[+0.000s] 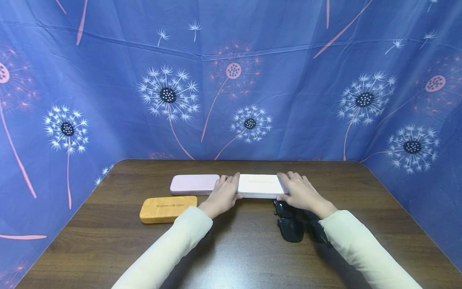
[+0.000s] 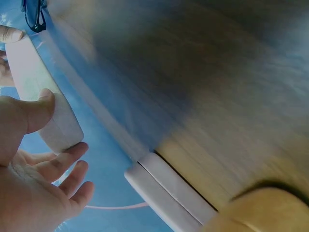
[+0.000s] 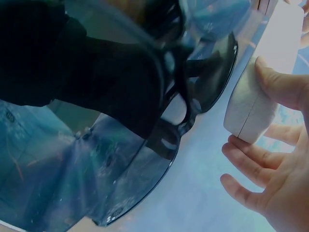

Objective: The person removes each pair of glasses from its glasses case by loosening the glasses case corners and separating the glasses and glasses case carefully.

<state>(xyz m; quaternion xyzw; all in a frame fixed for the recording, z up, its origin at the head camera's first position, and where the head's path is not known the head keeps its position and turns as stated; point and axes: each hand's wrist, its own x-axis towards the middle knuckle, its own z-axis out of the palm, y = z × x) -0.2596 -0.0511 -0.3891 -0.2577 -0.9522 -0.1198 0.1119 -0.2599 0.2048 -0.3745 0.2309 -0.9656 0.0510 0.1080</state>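
Note:
A long white glasses case [image 1: 260,186] lies crosswise between my hands near the back of the table. At its left end my left hand [image 1: 224,193] grips it, thumb on the near side and fingers over the end. My right hand [image 1: 302,192] holds the right end in the same way. Both wrist views show a thumb pressing the case's side, with fingertips at its end; a seam runs round the case [image 3: 245,108] in the right wrist view. Folded dark sunglasses [image 1: 291,230] lie just below my right hand, partly hidden by that wrist and sleeve.
To the left of my left hand is a pale pink glasses case [image 1: 194,184], its right end overlapped by the fingers. Nearer, a yellow glasses case [image 1: 164,214] with printed lettering lies by my left sleeve. A blue dandelion-print cloth [image 1: 288,80] hangs behind the brown wooden table [image 1: 245,249].

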